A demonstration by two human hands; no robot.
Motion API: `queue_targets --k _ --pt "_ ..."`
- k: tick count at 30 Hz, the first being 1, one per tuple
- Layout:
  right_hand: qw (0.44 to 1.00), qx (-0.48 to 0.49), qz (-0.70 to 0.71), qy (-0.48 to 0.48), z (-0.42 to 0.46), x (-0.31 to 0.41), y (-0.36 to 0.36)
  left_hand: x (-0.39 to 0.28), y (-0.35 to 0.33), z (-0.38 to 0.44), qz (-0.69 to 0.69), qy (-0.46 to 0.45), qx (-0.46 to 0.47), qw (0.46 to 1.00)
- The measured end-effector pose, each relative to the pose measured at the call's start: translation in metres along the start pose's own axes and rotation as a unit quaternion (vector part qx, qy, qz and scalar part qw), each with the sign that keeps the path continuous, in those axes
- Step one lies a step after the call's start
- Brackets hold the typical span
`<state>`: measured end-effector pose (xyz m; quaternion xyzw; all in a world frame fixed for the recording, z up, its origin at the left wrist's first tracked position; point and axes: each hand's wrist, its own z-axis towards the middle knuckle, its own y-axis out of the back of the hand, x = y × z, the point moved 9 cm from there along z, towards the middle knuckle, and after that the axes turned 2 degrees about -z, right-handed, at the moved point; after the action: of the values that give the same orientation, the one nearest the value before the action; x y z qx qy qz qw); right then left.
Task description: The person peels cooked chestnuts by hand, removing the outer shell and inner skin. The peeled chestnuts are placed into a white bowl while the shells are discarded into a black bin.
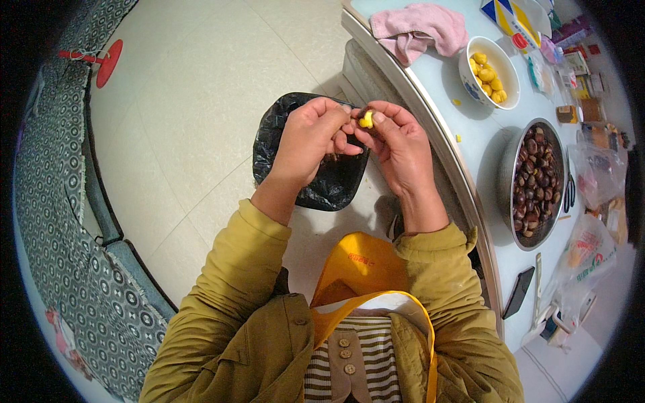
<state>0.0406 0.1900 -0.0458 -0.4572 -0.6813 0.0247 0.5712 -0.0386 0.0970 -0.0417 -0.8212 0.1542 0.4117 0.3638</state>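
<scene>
My right hand (400, 141) grips a partly peeled chestnut (366, 119), its yellow flesh showing through the dark shell. Close against it, my left hand (317, 133) has thumb and forefinger pinched together near the shell; whether a bit of peel is between them is too small to tell. Both hands are above a bin lined with a black plastic bag (327, 194). On the table to the right, a white bowl (467, 86) holds several peeled yellow chestnuts (487, 75). Nearer me, a metal colander (505, 191) holds many unpeeled brown chestnuts (536, 176).
The table edge (443, 121) curves along my right. On the table lie a pink towel (421, 27), black-handled scissors (569, 189), a phone (519, 292), plastic bags (587, 252) and jars (568, 114). A patterned cloth (65, 211) covers furniture at the left, beside a red stand (108, 64).
</scene>
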Motion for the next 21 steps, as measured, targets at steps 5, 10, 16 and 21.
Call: queue_targets --k 5,10,16,21 --pt "0.997 -0.018 -0.072 0.000 -0.0010 -0.0003 0.0042 -0.0011 -0.0054 -0.0012 0.055 -0.007 0.017 0.998" --pt "0.990 -0.023 -0.135 0.030 0.0000 0.0007 0.0041 -0.0008 -0.0052 -0.0021 0.094 -0.003 0.009 0.996" --pt "0.963 -0.021 -0.253 0.090 -0.0046 0.0044 -0.0002 -0.0002 -0.0031 -0.0023 0.175 -0.017 -0.007 0.984" --pt "0.952 -0.017 -0.286 0.110 -0.0075 0.0073 -0.0019 -0.0013 -0.0010 -0.0038 0.203 -0.036 -0.028 0.978"
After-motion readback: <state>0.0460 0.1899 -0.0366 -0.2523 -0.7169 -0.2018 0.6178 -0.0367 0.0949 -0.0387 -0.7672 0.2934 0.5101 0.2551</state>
